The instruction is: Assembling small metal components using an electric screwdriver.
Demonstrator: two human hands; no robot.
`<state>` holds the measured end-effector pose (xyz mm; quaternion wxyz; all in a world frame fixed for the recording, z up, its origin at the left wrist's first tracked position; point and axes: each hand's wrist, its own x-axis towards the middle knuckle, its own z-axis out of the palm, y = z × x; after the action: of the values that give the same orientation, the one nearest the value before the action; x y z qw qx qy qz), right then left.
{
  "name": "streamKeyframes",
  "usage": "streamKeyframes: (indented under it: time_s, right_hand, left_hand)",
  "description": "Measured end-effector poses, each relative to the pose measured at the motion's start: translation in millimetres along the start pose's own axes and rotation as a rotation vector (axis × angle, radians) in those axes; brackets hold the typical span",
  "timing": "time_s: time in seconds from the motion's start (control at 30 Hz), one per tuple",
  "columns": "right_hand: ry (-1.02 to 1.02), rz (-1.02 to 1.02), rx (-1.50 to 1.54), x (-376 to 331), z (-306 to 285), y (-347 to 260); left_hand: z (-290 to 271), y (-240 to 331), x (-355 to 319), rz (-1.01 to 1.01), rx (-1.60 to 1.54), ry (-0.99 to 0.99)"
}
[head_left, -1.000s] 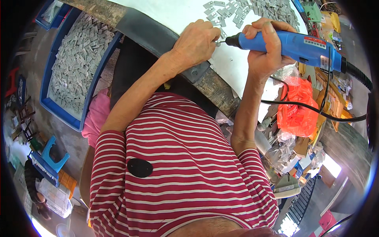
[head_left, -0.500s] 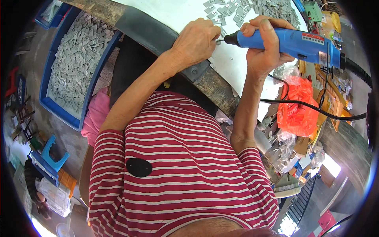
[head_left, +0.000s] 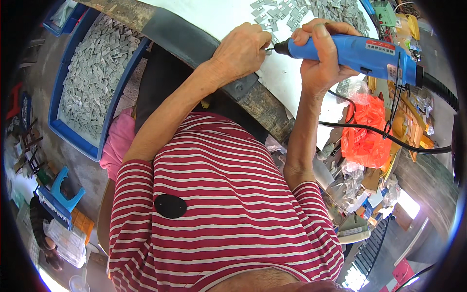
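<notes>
My right hand is wrapped round a blue electric screwdriver, held nearly level with its black nose to the left. Its thin bit meets the fingertips of my left hand, which is closed in a pinch at the table's near edge. Between those fingertips a sliver of a small grey metal piece shows; most of it is hidden by the fingers. Beyond both hands, many similar flat grey pieces lie scattered and heaped on the white tabletop.
On the left, a blue tray full of grey pieces stands low beside a pink cloth. A black cable runs below the screwdriver, past a red plastic bag. Dark padding covers part of the table edge.
The screwdriver and my right hand have shifted slightly left, bringing the nose closer to my left fingertips. The thin cord at its rear swung left. My left hand stays in place.
</notes>
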<state>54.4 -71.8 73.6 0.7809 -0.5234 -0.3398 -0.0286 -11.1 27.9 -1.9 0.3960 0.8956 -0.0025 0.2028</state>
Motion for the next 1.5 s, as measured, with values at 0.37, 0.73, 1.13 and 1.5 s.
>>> streamKeyframes:
  time_s: [0.37, 0.73, 1.13, 1.5]
  right_hand:
    - [-0.24, 0.076, 0.101, 10.4, -5.9, 3.7]
    - [-0.201, 0.076, 0.046, 3.8, 11.3, -0.7]
    - [-0.187, 0.057, -0.139, 5.5, 2.1, 4.3]
    - [-0.244, 0.067, -0.176, 3.2, 0.0, 7.3]
  left_hand:
    - [0.6, -1.1, 1.7, -0.012, 0.003, -0.01]
    - [-2.8, 0.6, 0.8, -0.075, -0.037, -0.009]
    - [3.8, 0.1, 1.3, -0.087, -0.017, 0.032]
    - [2.7, -2.6, 1.7, -0.054, -0.057, 0.014]
